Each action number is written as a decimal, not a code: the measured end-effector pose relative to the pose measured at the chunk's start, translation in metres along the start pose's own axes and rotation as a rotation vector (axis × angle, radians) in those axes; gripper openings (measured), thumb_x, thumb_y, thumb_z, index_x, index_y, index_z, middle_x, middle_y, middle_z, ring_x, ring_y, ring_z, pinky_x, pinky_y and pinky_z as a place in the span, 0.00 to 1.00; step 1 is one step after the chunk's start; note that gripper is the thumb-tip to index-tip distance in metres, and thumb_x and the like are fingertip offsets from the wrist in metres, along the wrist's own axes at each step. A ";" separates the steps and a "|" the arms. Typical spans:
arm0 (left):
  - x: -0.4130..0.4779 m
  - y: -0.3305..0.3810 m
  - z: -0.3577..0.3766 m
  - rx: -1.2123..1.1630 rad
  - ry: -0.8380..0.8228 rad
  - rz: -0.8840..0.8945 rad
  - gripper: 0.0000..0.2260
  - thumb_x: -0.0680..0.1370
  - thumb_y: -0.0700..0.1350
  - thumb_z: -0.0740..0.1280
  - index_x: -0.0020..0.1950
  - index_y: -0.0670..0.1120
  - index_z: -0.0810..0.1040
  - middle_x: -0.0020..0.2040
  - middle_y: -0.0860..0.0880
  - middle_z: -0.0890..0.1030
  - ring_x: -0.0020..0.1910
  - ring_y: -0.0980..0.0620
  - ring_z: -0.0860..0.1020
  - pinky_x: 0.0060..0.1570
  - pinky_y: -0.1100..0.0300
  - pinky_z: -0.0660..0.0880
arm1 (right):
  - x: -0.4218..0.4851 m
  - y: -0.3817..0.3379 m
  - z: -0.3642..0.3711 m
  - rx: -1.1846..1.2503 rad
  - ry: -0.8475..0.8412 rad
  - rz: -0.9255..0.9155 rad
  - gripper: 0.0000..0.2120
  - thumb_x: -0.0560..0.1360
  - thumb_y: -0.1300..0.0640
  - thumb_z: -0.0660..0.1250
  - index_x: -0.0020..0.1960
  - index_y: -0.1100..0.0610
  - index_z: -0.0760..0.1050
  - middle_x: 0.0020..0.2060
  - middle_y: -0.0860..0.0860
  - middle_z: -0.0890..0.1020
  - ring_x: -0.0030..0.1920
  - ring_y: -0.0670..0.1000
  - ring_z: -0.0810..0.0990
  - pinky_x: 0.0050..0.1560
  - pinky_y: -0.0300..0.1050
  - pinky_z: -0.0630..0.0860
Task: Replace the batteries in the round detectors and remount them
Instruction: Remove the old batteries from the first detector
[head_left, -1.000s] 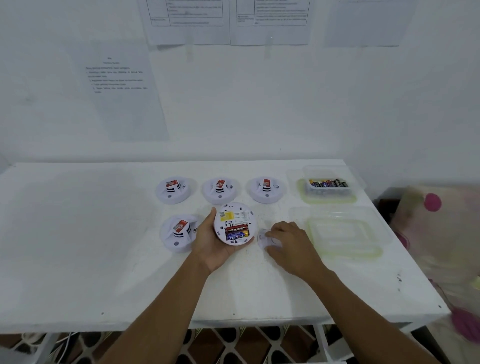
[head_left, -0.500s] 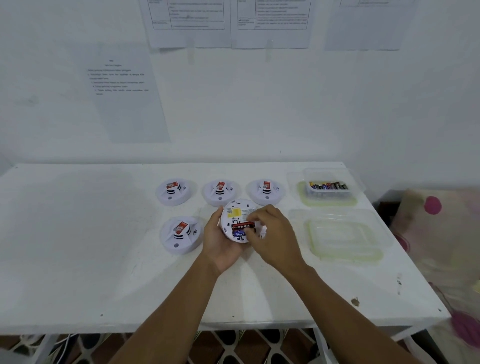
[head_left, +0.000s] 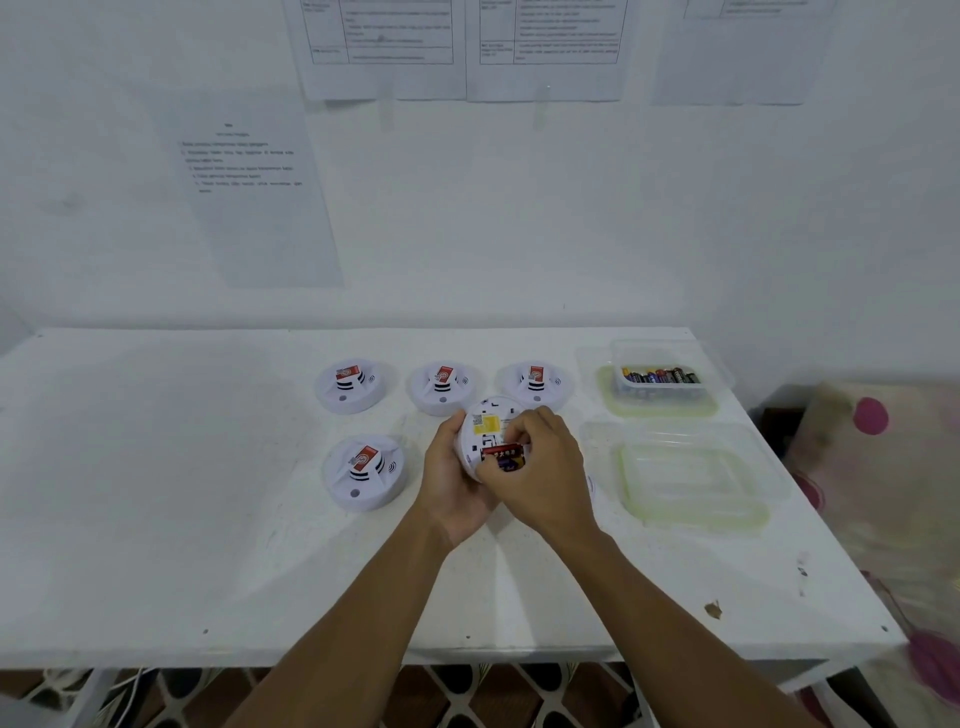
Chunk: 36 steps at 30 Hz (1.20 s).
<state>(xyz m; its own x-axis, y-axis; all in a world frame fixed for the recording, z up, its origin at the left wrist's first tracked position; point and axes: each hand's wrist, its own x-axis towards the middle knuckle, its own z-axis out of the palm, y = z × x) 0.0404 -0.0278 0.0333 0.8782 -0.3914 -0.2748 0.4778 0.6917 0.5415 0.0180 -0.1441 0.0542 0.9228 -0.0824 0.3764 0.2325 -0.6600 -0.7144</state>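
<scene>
White table (head_left: 208, 493), detector (head_left: 485, 423) gripped in left hand (head_left: 454, 483), right hand (head_left: 540, 467) pinching battery (head_left: 501, 451)

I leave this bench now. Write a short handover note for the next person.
Left hand holds the open detector, back side up. Right hand pinches the red battery in its bay.
Four other detectors sit face up on the table; battery box at far right, clear container in front of it.
Done: bay open. Left: swap batteries, close, remount; then the others, it seems.

print on wall sheets (head_left: 382, 47) blurred, battery (head_left: 501, 451) lettering perhaps Chinese, unreadable
</scene>
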 end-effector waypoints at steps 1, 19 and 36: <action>0.000 0.000 0.000 0.001 -0.001 0.003 0.24 0.80 0.57 0.57 0.55 0.42 0.85 0.53 0.42 0.83 0.51 0.45 0.83 0.54 0.52 0.79 | -0.001 0.000 0.000 0.016 0.001 -0.016 0.16 0.59 0.46 0.69 0.43 0.51 0.71 0.42 0.45 0.73 0.44 0.45 0.73 0.42 0.42 0.76; 0.013 -0.006 0.016 -0.122 -0.033 0.017 0.25 0.79 0.58 0.61 0.68 0.43 0.77 0.71 0.38 0.73 0.73 0.37 0.67 0.67 0.43 0.65 | 0.038 0.048 -0.118 -0.029 -0.055 -0.018 0.06 0.75 0.60 0.69 0.50 0.52 0.80 0.36 0.45 0.83 0.31 0.41 0.81 0.38 0.35 0.75; 0.022 -0.028 0.034 -0.128 -0.010 -0.009 0.24 0.80 0.58 0.60 0.70 0.44 0.75 0.68 0.38 0.76 0.72 0.38 0.69 0.69 0.42 0.66 | 0.053 0.114 -0.141 0.002 -0.412 0.528 0.05 0.69 0.63 0.74 0.43 0.60 0.79 0.35 0.58 0.86 0.36 0.52 0.85 0.32 0.38 0.75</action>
<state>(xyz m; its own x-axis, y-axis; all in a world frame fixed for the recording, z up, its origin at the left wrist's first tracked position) 0.0460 -0.0765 0.0389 0.8738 -0.4039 -0.2709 0.4853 0.7597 0.4328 0.0501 -0.3296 0.0759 0.9547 -0.1014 -0.2797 -0.2820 -0.6082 -0.7420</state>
